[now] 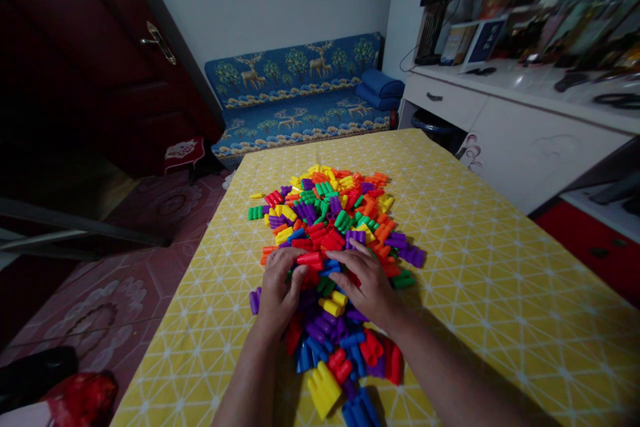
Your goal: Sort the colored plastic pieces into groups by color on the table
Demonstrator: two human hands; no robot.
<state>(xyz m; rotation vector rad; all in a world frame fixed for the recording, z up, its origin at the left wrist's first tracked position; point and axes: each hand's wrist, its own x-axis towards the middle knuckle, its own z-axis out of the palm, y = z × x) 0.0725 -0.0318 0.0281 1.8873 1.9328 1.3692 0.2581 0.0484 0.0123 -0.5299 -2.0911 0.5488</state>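
A heap of plastic building blocks (pixel 320 197) in red, yellow, green, blue, purple and orange lies on the table; many have several joined tubes. My left hand (pixel 278 287) is closed at the left end of a red block (pixel 311 260), its thumb bent below. Across from it, my right hand (pixel 369 283) has its fingers apart over the heap, the index fingertip at or close to the red block's right end. A blue block (pixel 330 267) lies below that fingertip. Between my wrists are a yellow block (pixel 334 304) and purple blocks (pixel 325 327).
A yellow cloth with white lines covers the table (pixel 210 320). Beyond it stands a blue patterned sofa (pixel 300 97). A white cabinet (pixel 530 153) holding assorted items is on the right. At left are a dark red door (pixel 115 60) and a small stool (pixel 184 153).
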